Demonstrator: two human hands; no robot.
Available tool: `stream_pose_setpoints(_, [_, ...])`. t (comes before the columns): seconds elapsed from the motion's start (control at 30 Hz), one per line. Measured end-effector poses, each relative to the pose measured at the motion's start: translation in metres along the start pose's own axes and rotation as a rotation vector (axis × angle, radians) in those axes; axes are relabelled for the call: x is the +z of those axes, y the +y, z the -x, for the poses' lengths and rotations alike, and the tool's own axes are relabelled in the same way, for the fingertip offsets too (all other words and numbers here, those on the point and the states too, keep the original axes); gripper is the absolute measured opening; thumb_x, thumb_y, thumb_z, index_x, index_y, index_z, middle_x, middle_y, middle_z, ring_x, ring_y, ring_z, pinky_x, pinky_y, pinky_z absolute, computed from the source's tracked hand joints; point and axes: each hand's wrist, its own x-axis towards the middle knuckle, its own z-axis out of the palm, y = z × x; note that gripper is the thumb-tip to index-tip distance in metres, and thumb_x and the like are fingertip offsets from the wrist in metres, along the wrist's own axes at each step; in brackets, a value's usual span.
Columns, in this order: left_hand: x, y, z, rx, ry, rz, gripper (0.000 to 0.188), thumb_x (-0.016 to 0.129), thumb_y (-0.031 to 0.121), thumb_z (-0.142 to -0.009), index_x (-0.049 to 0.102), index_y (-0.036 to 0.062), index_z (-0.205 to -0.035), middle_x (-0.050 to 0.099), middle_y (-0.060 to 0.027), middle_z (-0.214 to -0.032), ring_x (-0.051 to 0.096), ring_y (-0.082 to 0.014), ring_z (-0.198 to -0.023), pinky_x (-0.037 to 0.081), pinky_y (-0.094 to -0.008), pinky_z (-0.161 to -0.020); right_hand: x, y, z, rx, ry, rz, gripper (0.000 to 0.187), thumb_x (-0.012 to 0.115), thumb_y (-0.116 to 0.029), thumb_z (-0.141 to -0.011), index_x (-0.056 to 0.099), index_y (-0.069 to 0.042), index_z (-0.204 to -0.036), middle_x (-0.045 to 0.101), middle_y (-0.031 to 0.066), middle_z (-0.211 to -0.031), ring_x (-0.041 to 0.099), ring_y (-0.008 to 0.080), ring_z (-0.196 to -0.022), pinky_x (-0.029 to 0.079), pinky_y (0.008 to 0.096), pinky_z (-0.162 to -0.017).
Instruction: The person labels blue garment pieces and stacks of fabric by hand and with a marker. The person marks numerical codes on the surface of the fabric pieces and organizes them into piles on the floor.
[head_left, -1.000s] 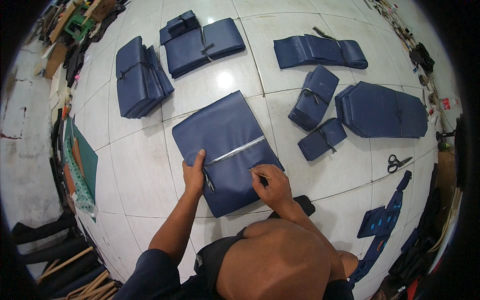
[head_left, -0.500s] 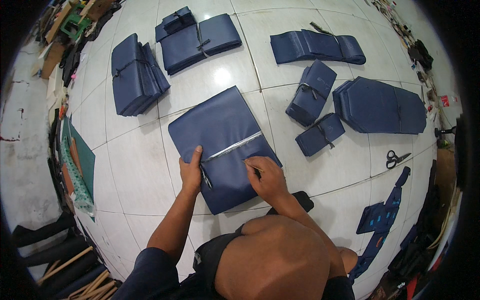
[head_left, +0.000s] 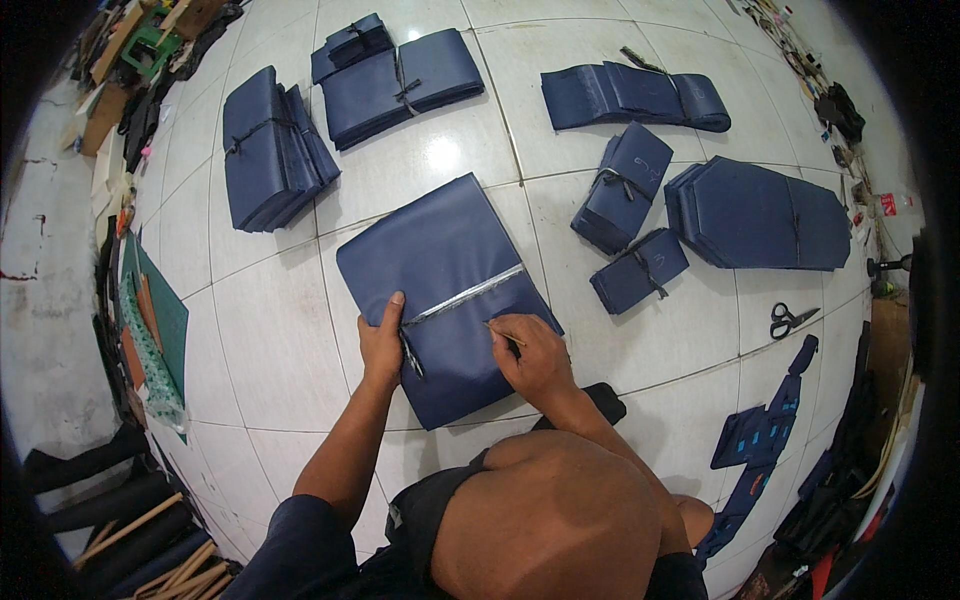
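A large stack of navy leather-like sheets (head_left: 430, 240) lies tilted on the floor in front of me. A shiny grey strip (head_left: 465, 295) is bound across it and knotted near its left edge. My left hand (head_left: 381, 340) grips that edge, thumb on top and the other fingers hidden at the side. My right hand (head_left: 535, 355) rests on the right part of the stack, below the strip. Its fingers pinch a thin, pen-like stick (head_left: 516, 341) whose tip points at the top sheet.
Tied navy bundles lie around: a tall one (head_left: 265, 150), a wide one (head_left: 405, 85), a long one (head_left: 635, 95) and an angular one (head_left: 760, 215). Two smaller bundles (head_left: 622, 185) (head_left: 640, 270) sit between. Black scissors (head_left: 792, 320) and a navy pocketed piece (head_left: 755, 435) are at right, a green mat (head_left: 165, 310) at left.
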Motion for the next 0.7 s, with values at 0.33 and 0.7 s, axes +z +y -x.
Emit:
stream_pose_setpoints(0.33, [0.0, -0.004, -0.002, 0.016, -0.017, 0.04, 0.088, 0.074, 0.05, -0.084, 0.039, -0.0126, -0.135, 0.054, -0.0277, -0.13, 0.055, -0.0344, -0.12, 0.041, -0.0391, -0.105, 0.003, 0.0, -0.001, -0.015, 0.014, -0.027, 0.016, 0.067, -0.004, -0.086, 0.064, -0.001, -0.101, 0.069, 0.0146, -0.095, 0.068, 0.0312, -0.086, 0.056, 0.0396, -0.076])
stream_pose_setpoints(0.7, [0.002, 0.004, 0.004, -0.017, -0.018, 0.012, 0.082, 0.07, 0.048, -0.088, 0.04, -0.0099, -0.138, 0.053, -0.0236, -0.133, 0.054, -0.0326, -0.121, 0.041, -0.0409, -0.105, 0.005, 0.0, -0.005, -0.049, 0.01, 0.034, 0.016, 0.067, -0.003, -0.083, 0.061, -0.002, -0.098, 0.066, 0.0132, -0.09, 0.065, 0.0317, -0.085, 0.055, 0.0407, -0.075])
